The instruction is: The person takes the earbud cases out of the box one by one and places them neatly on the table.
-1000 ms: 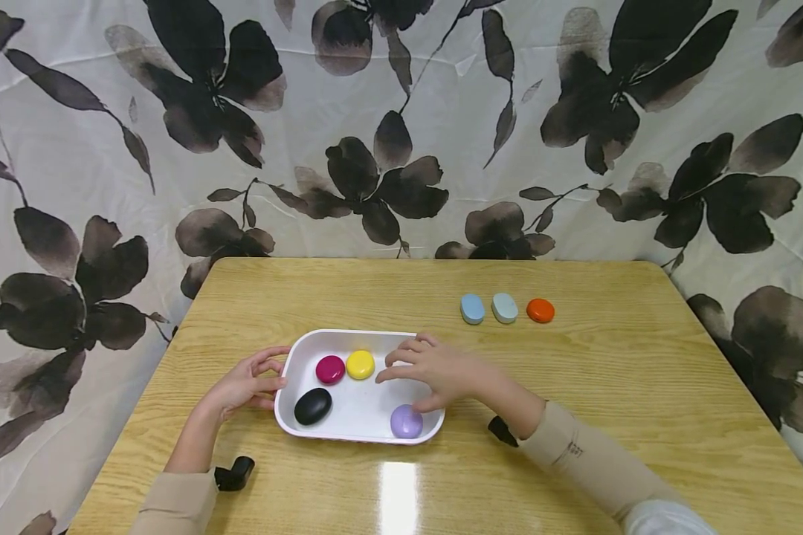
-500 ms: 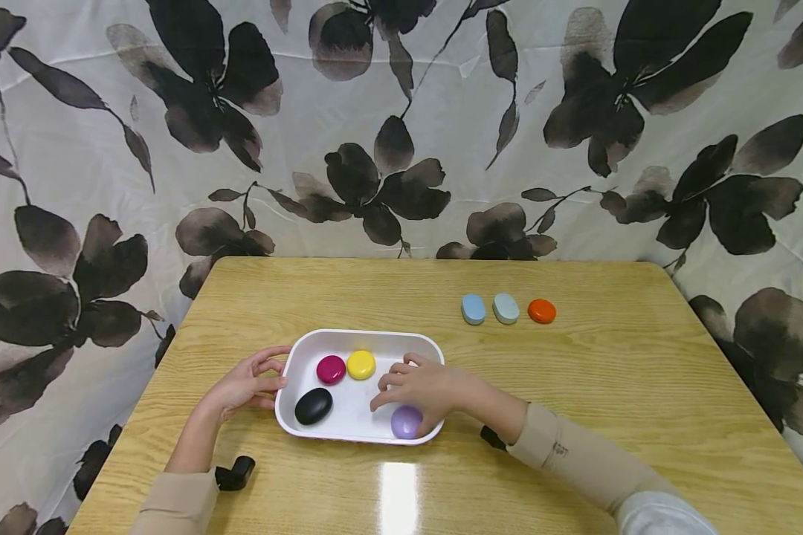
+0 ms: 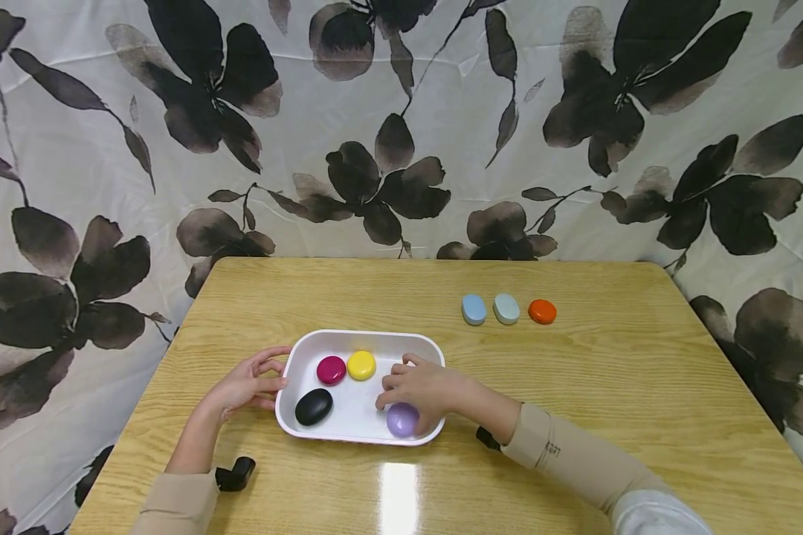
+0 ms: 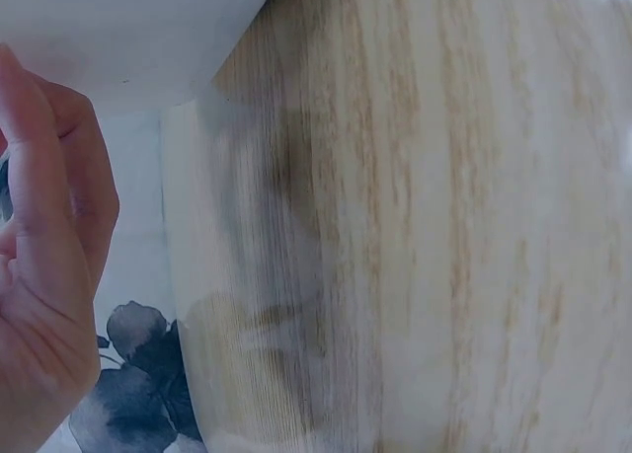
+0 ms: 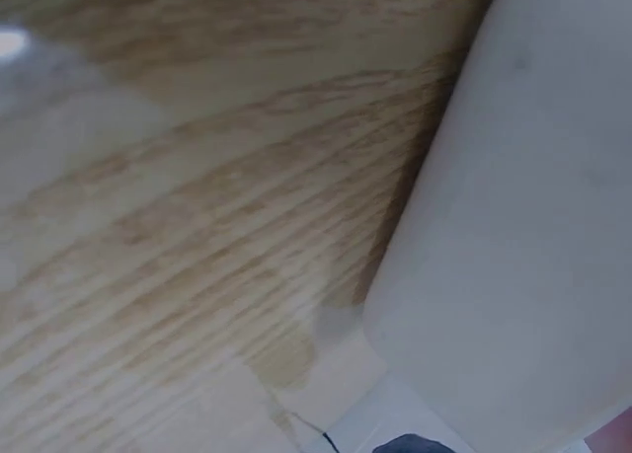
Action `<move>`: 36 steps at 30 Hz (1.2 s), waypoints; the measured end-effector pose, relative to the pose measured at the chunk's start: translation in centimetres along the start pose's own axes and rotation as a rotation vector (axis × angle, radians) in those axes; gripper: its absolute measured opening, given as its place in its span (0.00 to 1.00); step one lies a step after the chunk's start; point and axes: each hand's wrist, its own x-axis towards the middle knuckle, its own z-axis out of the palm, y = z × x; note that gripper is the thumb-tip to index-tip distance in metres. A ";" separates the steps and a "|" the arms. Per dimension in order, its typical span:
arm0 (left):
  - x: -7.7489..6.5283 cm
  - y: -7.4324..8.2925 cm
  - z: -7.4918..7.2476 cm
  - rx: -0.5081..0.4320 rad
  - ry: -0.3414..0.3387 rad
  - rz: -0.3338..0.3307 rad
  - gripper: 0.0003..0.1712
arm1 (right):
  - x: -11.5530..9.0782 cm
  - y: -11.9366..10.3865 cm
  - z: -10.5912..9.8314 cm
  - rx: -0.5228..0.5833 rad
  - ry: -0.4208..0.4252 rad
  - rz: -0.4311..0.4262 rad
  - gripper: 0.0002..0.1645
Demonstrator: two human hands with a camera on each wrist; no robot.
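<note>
A white tray (image 3: 361, 431) with rounded corners stands on the table and holds several smooth, glossy pebbles. My left hand (image 3: 244, 384) touches the tray's left end, its fingers bent gently against the wall; the left wrist view shows the fingers (image 4: 44, 167) beside the tray's side. Over the tray's right part, my right hand (image 3: 423, 390) holds a purple pebble (image 3: 402, 420) between thumb and fingers, low near the tray floor. A crimson pebble (image 3: 331, 370), a yellow pebble (image 3: 361, 365) and a black pebble (image 3: 314, 406) lie to the left. The right wrist view shows mainly the tray's outer wall (image 5: 513, 236).
Behind the tray to the right, a blue pebble (image 3: 473, 309), a pale blue pebble (image 3: 505, 308) and an orange pebble (image 3: 543, 311) lie in a row on the wooden table (image 3: 609, 371). A floral cloth (image 3: 468, 134) hangs behind the table's far edge.
My right hand has come down and toward me onto the purple pebble, and its fingers have closed round it. The pebble has shifted slightly left. My left hand stays put.
</note>
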 end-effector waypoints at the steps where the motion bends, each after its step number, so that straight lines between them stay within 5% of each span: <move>1: 0.0 0.0 0.0 -0.002 -0.004 0.004 0.38 | 0.0 0.0 0.1 -0.004 0.008 -0.003 0.33; 10: -0.1 -0.4 0.1 0.000 -0.009 0.017 0.38 | 0.3 -0.1 0.7 0.005 0.057 0.002 0.33; 21: 0.1 -1.0 0.0 0.004 -0.004 0.026 0.38 | -0.8 1.7 0.3 0.079 0.365 0.034 0.32; 36: 0.1 -1.4 0.1 0.005 -0.007 0.041 0.38 | -5.7 5.3 1.0 0.143 0.594 0.335 0.31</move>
